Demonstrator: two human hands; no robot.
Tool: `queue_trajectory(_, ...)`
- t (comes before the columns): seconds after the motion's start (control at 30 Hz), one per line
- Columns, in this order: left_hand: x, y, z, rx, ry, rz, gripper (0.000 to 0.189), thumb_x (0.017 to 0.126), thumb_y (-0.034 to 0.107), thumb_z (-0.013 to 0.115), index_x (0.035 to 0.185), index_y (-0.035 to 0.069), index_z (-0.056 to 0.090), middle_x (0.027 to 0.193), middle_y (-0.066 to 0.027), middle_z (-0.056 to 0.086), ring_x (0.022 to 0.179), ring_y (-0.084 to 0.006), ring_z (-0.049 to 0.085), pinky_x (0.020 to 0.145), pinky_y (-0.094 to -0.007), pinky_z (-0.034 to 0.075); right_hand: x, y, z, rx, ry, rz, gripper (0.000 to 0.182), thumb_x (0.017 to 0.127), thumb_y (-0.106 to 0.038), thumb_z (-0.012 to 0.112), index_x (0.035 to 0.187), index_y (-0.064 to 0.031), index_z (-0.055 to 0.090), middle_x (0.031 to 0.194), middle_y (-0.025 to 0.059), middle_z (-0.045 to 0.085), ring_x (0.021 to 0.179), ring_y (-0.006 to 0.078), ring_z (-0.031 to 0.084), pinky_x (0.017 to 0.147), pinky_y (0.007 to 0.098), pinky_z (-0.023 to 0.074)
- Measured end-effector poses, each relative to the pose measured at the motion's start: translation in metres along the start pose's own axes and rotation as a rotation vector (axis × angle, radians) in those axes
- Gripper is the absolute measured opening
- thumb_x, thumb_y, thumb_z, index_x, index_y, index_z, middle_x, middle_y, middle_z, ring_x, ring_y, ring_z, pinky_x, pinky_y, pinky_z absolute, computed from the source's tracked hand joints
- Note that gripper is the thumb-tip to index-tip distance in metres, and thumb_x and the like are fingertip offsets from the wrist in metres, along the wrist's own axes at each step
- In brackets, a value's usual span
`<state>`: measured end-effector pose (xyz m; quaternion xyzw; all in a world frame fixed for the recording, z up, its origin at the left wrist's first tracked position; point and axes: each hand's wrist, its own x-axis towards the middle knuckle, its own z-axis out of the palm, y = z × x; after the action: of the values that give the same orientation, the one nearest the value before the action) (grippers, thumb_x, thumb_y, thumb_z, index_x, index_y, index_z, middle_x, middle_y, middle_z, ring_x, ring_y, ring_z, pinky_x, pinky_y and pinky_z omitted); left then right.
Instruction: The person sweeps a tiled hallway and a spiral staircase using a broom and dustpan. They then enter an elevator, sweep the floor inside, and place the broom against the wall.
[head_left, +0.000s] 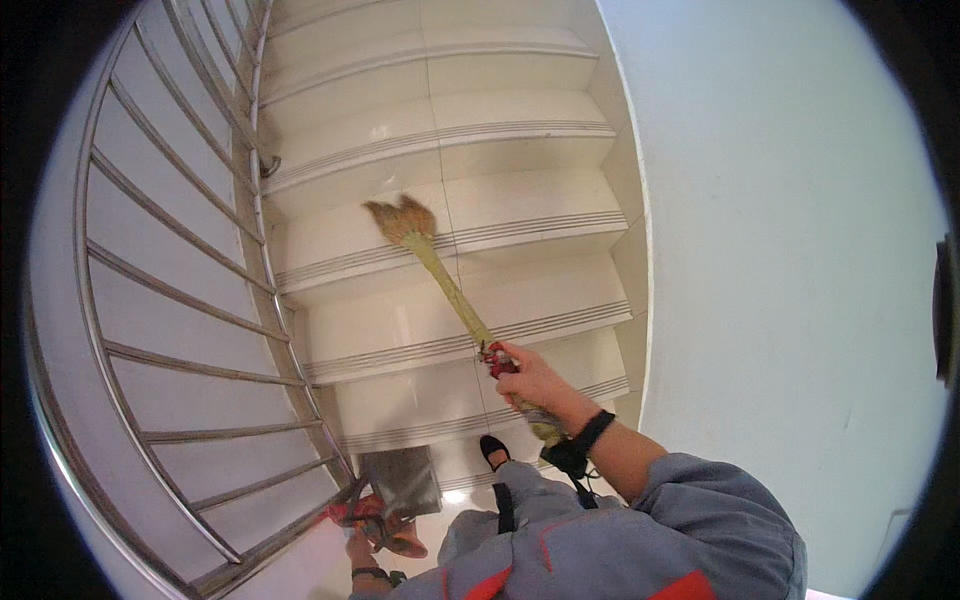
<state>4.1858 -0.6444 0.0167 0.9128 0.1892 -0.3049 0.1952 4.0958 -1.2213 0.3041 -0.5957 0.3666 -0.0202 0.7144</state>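
My right hand (531, 381) grips a straw broom (450, 292) by its red-wrapped handle section. The handle runs up and to the left across the stairs. Its brown bristle head (403, 219), slightly blurred, is over a tread several steps up. Low in the view, beside the railing, my left hand (361, 549) holds a grey dustpan (409, 478) at its handle end. Red and orange material (367, 514) is bunched there and partly covers my fingers. A black strap (596, 431) circles my right wrist, with a dark object hanging by it.
Cream tiled stairs (540, 281) with grooved nosings fill the middle. A metal railing (187, 300) with several bars borders them on the left. The pale wall (765, 262) rises on the right. One black shoe (494, 448) stands on a low step.
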Motion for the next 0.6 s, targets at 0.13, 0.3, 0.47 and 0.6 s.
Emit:
queue_trajectory(0.13,-0.004,0.008,-0.004,0.070,-0.015,-0.041,0.067,0.080,0.058,0.044,0.096,-0.006,0.055,0.081,-0.0204,0.061,0.074,-0.0371,0.058,0.058,-0.0483,0.045,-0.037,-0.029,-0.054,0.062,0.189,-0.045,0.062,0.065,0.005,0.051,0.125,-0.0087,0.042,0.088,0.0042,0.053,0.069,0.0115,0.053,0.050,0.0257,0.0449)
queue_trajectory(0.3,-0.020,0.032,0.014,-0.039,-0.073,-0.174,0.066,0.080,0.058,0.043,0.096,-0.004,0.058,0.088,-0.0247,0.060,0.082,-0.0402,0.058,0.060,-0.0462,0.050,0.023,0.006,-0.210,0.069,0.444,-0.129,0.022,0.065,0.000,0.051,0.087,0.0010,0.052,0.055,0.0096,0.051,0.040,0.0194,0.049,0.038,0.0335,0.0435)
queue_trajectory(0.47,-0.057,0.070,-0.015,-0.146,-0.142,-0.257,0.062,0.081,0.051,0.049,0.115,0.000,0.046,0.102,-0.0190,0.057,0.082,-0.0390,0.057,0.044,-0.0474,0.052,0.063,0.007,-0.162,-0.135,0.489,-0.045,0.027,0.061,-0.002,0.054,0.088,0.0018,0.054,0.062,0.0087,0.053,0.049,0.0216,0.052,0.043,0.0332,0.0446)
queue_trajectory(0.6,-0.065,0.067,-0.016,-0.283,-0.211,-0.269,0.062,0.078,0.053,0.052,0.111,0.000,0.050,0.095,-0.0169,0.059,0.079,-0.0366,0.057,0.042,-0.0496,0.049,0.038,-0.005,-0.035,-0.114,0.155,0.056,0.042,0.064,0.000,0.055,0.105,-0.0018,0.050,0.067,0.0060,0.052,0.052,0.0166,0.051,0.044,0.0307,0.0441)
